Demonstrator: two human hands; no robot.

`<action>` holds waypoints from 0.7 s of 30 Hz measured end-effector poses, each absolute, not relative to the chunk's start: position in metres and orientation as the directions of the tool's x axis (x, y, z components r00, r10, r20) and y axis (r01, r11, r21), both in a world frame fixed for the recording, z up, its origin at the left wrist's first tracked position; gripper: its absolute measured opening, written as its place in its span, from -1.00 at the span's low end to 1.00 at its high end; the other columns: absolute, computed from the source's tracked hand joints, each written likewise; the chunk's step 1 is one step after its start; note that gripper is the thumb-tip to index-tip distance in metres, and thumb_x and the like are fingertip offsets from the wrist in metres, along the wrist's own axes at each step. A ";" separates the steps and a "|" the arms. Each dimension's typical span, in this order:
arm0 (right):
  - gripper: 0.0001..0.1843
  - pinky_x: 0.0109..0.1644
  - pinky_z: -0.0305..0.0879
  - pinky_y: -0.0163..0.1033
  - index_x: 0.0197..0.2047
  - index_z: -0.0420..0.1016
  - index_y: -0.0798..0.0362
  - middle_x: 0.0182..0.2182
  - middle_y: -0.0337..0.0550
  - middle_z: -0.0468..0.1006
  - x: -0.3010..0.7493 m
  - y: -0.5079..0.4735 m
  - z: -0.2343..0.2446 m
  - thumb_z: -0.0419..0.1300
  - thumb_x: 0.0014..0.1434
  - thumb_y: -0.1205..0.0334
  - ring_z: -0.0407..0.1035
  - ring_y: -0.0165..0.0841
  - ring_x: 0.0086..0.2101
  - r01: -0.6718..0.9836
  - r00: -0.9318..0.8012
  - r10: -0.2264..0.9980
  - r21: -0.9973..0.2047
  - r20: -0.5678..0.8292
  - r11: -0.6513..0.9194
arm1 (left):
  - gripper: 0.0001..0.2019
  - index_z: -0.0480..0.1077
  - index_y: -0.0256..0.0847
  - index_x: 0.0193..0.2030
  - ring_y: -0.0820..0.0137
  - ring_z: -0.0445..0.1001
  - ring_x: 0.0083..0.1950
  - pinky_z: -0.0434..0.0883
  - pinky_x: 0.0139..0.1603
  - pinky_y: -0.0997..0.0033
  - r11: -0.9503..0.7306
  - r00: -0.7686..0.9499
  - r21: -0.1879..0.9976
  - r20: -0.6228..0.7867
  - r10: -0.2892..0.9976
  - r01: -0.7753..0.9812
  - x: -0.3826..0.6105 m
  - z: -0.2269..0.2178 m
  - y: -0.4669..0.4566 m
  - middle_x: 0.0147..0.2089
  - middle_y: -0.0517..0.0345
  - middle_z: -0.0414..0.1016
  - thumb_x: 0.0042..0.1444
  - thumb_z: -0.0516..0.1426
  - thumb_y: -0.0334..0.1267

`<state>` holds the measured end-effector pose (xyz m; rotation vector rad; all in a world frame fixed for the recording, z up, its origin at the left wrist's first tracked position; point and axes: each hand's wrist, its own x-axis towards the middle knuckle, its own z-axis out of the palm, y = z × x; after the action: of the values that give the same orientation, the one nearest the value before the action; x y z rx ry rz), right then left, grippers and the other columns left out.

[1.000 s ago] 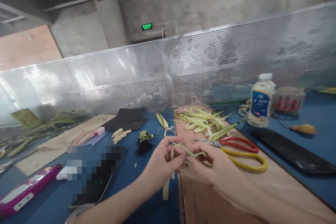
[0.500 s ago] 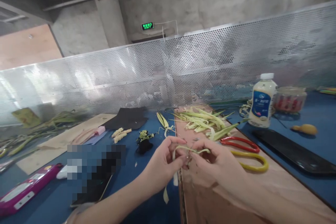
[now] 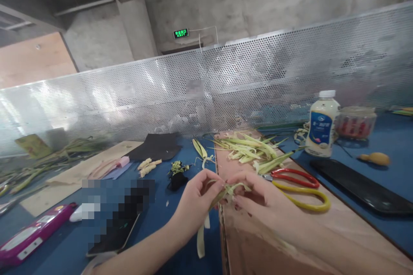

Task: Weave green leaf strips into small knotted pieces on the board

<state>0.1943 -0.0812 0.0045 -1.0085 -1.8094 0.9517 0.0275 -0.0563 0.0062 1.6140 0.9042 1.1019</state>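
In the head view my left hand [image 3: 197, 200] pinches a pale green leaf strip [image 3: 229, 190], thumb and forefinger closed on it. My right hand [image 3: 267, 197] grips the same strip from the other side, its fingertips close to the left ones. The strip looks folded or knotted between the hands; its exact shape is partly covered by fingers. Long loose tails [image 3: 200, 240] dangle below my left hand. Just beyond the hands lies a heap of green leaf strips [image 3: 245, 148] on the board. Scissors with one red and one yellow handle [image 3: 324, 206] rest beside my right hand.
A pinkish board [image 3: 251, 245] lies on the blue tabletop. To the right are a white-capped bottle [image 3: 321, 124], a jar [image 3: 356, 122], a black phone-like slab [image 3: 361, 187] and a small gourd [image 3: 376, 158]. At left lies a purple device [image 3: 35, 232]. Perforated metal screen [image 3: 145, 99] behind.
Both hands have turned slightly and drawn closer together around the strip. Its dangling tails have shifted a little left and downward. More of the scissors shows beside my right hand.
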 end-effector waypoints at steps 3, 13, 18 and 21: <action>-0.81 -0.35 0.24 -0.31 -0.15 0.29 -0.03 -0.40 -0.27 0.41 0.195 -0.078 0.004 0.05 0.12 0.31 0.30 -0.42 -0.42 0.288 -0.304 0.905 -0.877 0.297 0.385 | -0.82 0.20 -0.22 -0.41 0.51 0.30 -0.53 0.26 -0.51 0.53 -0.250 0.323 0.967 0.222 0.920 0.047 0.027 0.006 -0.057 -0.54 0.28 0.30 0.05 0.07 -0.16; -0.79 -0.40 0.21 -0.34 -0.15 0.28 0.01 -0.53 -0.33 0.35 0.195 -0.075 0.001 0.05 0.10 0.37 0.29 -0.46 -0.49 0.186 -0.331 0.894 -0.908 0.301 0.374 | -0.86 0.20 -0.23 -0.40 0.49 0.33 -0.49 0.28 -0.43 0.50 -0.288 0.313 0.955 0.254 0.915 0.069 0.026 0.009 -0.060 -0.50 0.25 0.32 0.10 0.02 -0.22; -0.77 -0.39 0.20 -0.34 -0.15 0.29 0.02 -0.52 -0.32 0.34 0.196 -0.077 0.004 0.05 0.08 0.38 0.28 -0.46 -0.49 0.184 -0.334 0.892 -0.907 0.305 0.378 | -0.84 0.21 -0.23 -0.40 0.47 0.36 -0.48 0.28 -0.45 0.48 -0.314 0.318 0.947 0.278 0.906 0.067 0.024 0.007 -0.059 -0.46 0.20 0.37 0.12 -0.01 -0.19; -0.78 -0.38 0.21 -0.33 -0.16 0.29 0.00 -0.51 -0.33 0.35 0.196 -0.077 0.003 0.04 0.09 0.39 0.27 -0.46 -0.48 0.193 -0.333 0.890 -0.901 0.311 0.387 | -0.82 0.20 -0.23 -0.39 0.48 0.35 -0.49 0.26 -0.49 0.51 -0.299 0.321 0.952 0.262 0.910 0.071 0.024 0.008 -0.059 -0.47 0.22 0.36 0.12 0.00 -0.16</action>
<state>0.1962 -0.0774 0.0032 -0.9490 -1.7704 0.9994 0.0241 -0.0593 0.0083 1.6393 0.9032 1.1110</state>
